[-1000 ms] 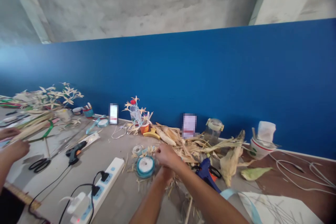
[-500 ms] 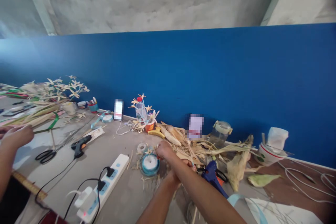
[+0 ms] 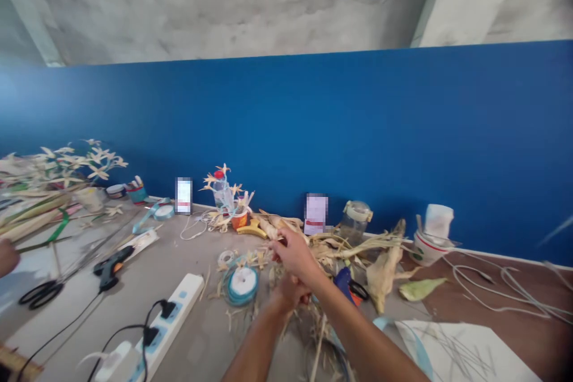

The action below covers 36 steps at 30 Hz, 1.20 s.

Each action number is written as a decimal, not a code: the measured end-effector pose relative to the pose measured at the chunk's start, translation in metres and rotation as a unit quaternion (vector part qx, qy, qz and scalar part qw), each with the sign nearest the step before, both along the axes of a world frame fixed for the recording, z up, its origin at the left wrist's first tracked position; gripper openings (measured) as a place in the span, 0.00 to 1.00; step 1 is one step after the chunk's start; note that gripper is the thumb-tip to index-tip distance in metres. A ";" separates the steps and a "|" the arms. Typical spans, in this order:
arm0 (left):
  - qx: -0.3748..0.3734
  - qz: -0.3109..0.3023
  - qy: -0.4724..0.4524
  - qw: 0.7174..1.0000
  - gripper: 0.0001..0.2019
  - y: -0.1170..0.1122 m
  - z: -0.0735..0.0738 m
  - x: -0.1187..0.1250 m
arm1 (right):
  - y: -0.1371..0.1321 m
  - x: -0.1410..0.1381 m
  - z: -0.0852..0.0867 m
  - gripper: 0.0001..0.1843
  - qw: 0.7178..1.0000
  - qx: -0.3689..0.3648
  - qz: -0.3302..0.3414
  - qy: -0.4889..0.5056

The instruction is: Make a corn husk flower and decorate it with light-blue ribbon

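My right hand reaches over the dried corn husks, past my left hand. Its fingers are pinched together at the tips, near some pale husk pieces; what they hold, if anything, is too small to make out. Just below and nearer to me, my left hand is closed, partly covered by the right forearm, and its contents are hidden. Left of both hands lies a spool of blue ribbon with a white centre. A roll of clear tape sits behind it.
A power strip, a black glue gun and scissors lie to the left. A co-worker's hand shows at the left edge. A blue glue gun, a lidded jar and white paper are rightward.
The view has swung right, so the table's things sit further left. My right hand has moved right and away from the ribbon spool. The co-worker's hand is mostly out of view.
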<state>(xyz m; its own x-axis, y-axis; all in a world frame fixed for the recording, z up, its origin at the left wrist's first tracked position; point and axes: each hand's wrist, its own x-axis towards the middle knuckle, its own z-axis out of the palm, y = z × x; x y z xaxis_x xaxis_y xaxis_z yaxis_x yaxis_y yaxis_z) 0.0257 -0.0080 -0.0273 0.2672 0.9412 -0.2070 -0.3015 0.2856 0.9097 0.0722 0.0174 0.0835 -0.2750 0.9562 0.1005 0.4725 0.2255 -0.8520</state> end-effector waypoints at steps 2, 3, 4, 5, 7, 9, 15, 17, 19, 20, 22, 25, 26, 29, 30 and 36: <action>0.010 0.003 0.006 1.000 0.11 -0.002 0.005 -0.001 | -0.008 0.035 0.005 0.03 0.992 -0.004 -0.014 0.127; 0.012 -0.004 0.007 1.000 0.12 -0.003 0.008 -0.001 | -0.013 0.052 0.005 0.04 0.986 -0.003 -0.022 0.163; 0.013 -0.007 0.006 1.000 0.13 -0.003 0.011 -0.002 | -0.018 0.068 0.002 0.04 0.982 -0.007 -0.028 0.189; 0.017 -0.011 0.004 1.000 0.14 -0.003 0.013 -0.002 | -0.022 0.083 -0.002 0.05 0.978 -0.018 -0.037 0.204; 0.028 -0.020 0.008 0.999 0.17 -0.003 0.017 -0.003 | -0.031 0.104 -0.015 0.07 0.972 -0.052 -0.052 0.224; 0.029 -0.025 0.016 0.999 0.18 -0.002 0.019 -0.004 | -0.037 0.115 -0.027 0.08 0.966 -0.075 -0.062 0.239; 0.032 -0.020 0.050 0.998 0.18 -0.001 0.023 -0.009 | -0.042 0.112 -0.035 0.03 0.972 -0.094 -0.061 0.205; 0.034 -0.017 0.052 0.998 0.19 -0.001 0.024 -0.009 | -0.042 0.108 -0.036 0.02 0.977 -0.097 -0.053 0.182; 0.033 -0.014 0.053 0.998 0.19 -0.001 0.025 -0.009 | -0.042 0.105 -0.039 0.02 0.982 -0.092 -0.051 0.158; 0.032 -0.014 0.053 0.998 0.19 0.000 0.025 -0.009 | -0.042 0.104 -0.041 0.02 0.984 -0.088 -0.051 0.147; 0.030 -0.015 0.047 0.998 0.19 0.000 0.024 -0.009 | -0.042 0.102 -0.045 0.02 0.986 -0.076 -0.053 0.135; 0.028 -0.016 0.041 0.999 0.18 0.001 0.020 -0.010 | -0.044 0.100 -0.047 0.02 0.987 -0.071 -0.056 0.132; 0.029 -0.018 0.042 0.999 0.18 0.001 0.019 -0.011 | -0.044 0.099 -0.047 0.02 0.987 -0.074 -0.056 0.131; 0.034 -0.024 0.048 0.998 0.17 0.002 0.015 -0.012 | -0.046 0.098 -0.046 0.02 0.987 -0.075 -0.052 0.135; 0.035 -0.023 0.050 0.998 0.18 0.003 0.014 -0.012 | -0.047 0.097 -0.045 0.02 0.987 -0.072 -0.051 0.135; 0.038 -0.017 0.061 0.997 0.18 0.002 0.014 -0.010 | -0.046 0.097 -0.051 0.04 0.991 -0.055 -0.064 0.100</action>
<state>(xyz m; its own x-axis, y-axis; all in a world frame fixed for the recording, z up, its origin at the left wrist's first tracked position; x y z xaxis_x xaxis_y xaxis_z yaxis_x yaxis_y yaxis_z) 0.0153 -0.0056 -0.0129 0.2771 0.9460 -0.1684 -0.1790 0.2230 0.9582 0.1689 -0.0287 0.0328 -0.1360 0.9901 0.0350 0.3100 0.0761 -0.9477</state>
